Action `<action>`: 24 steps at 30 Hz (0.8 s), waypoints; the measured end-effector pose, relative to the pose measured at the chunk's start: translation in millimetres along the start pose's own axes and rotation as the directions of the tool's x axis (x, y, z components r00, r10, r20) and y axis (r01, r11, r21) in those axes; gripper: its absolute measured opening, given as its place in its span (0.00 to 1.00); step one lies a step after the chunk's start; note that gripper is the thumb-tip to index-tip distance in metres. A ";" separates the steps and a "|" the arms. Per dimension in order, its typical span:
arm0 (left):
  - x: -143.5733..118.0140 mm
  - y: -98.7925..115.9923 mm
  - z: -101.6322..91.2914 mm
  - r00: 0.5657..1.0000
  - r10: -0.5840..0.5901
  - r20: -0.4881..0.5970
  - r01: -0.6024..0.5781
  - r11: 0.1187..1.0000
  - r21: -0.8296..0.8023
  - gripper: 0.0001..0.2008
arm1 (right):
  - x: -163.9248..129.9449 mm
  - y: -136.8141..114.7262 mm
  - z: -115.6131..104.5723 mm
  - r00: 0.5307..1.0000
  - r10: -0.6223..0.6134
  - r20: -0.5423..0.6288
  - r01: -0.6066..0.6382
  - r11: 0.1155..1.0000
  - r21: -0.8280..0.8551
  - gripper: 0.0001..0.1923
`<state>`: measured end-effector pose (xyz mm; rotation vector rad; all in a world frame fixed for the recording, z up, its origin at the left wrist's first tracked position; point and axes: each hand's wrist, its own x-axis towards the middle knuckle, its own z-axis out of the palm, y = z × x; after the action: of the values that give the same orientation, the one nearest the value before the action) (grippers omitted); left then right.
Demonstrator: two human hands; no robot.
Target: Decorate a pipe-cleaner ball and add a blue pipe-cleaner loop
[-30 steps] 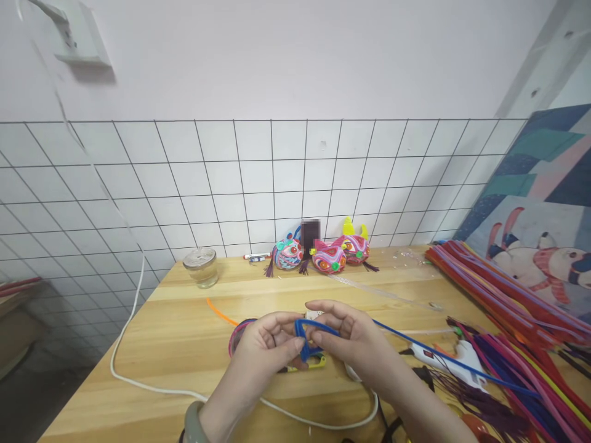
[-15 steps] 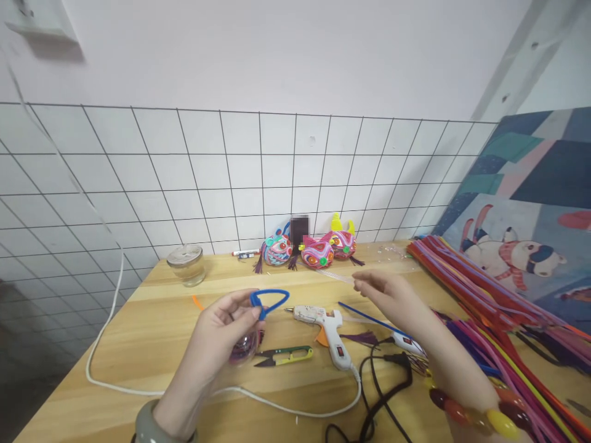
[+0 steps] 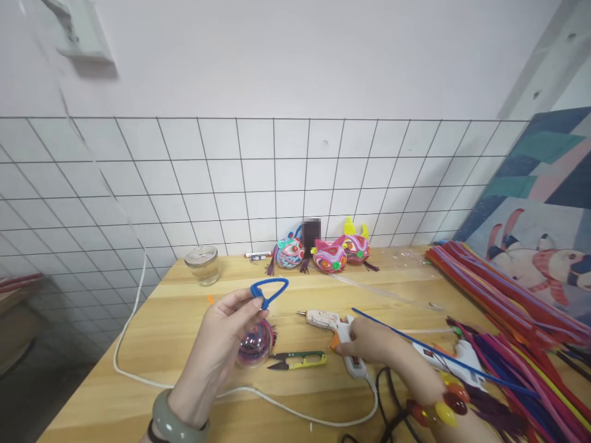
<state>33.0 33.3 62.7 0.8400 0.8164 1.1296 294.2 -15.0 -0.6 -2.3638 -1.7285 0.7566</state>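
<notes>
My left hand [image 3: 233,317] pinches a blue pipe cleaner [image 3: 277,282] bent into a pointed loop, held up above the table. Close below it sits a clear round ball [image 3: 255,344] with purple and pink strands showing inside. My right hand [image 3: 372,338] closes around the handle of a white glue gun [image 3: 323,319] with an orange trigger, its nozzle pointing left. The gun seems to lie on the table still. Between the hands are thread snips [image 3: 300,360] with yellow-green handles.
Glass jar [image 3: 203,266] stands back left; colourful fish-like ornaments [image 3: 330,257] line the wall. A straight blue pipe cleaner [image 3: 415,341] passes behind my right arm, near a second glue gun [image 3: 464,357]. Pipe cleaner bundles [image 3: 489,283] lie right. A white cord [image 3: 258,394] crosses the front.
My right hand has come down from above the table's back part onto the glue gun's handle. My left hand keeps the blue loop. The view has turned slightly left.
</notes>
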 end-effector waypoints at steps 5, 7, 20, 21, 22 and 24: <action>-1.2 1.8 0.9 0.999 0.025 0.025 -0.025 0.999 -0.036 0.09 | 9.8 7.2 7.3 0.994 -0.019 0.110 0.007 0.994 0.107 0.12; -1.1 2.6 0.3 0.998 0.037 0.051 -0.036 0.999 -0.029 0.09 | 13.6 9.9 7.9 0.992 -0.013 0.127 -0.007 0.987 0.159 0.12; 1.1 8.5 -7.7 0.995 0.090 0.039 -0.088 0.995 -0.037 0.10 | -1.0 -9.7 -9.0 0.999 -0.030 0.020 0.010 0.759 0.651 0.17; 1.4 9.4 -7.9 0.995 0.094 0.031 -0.093 0.995 -0.036 0.10 | -3.8 -12.8 -11.9 0.999 -0.043 -0.007 0.037 0.735 0.677 0.17; 1.8 10.3 -8.1 0.994 0.102 0.025 -0.102 0.994 -0.033 0.10 | -7.1 -16.4 -15.4 0.997 -0.064 -0.042 0.074 0.698 0.712 0.16; 2.3 12.4 -8.8 0.992 0.123 0.015 -0.123 0.992 -0.022 0.11 | -15.8 -25.0 -23.7 0.986 -0.123 -0.114 0.164 0.577 0.800 0.15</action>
<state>20.6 39.5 69.4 0.8901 0.7461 1.2363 280.0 -16.4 34.5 -1.5550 -1.1308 1.1363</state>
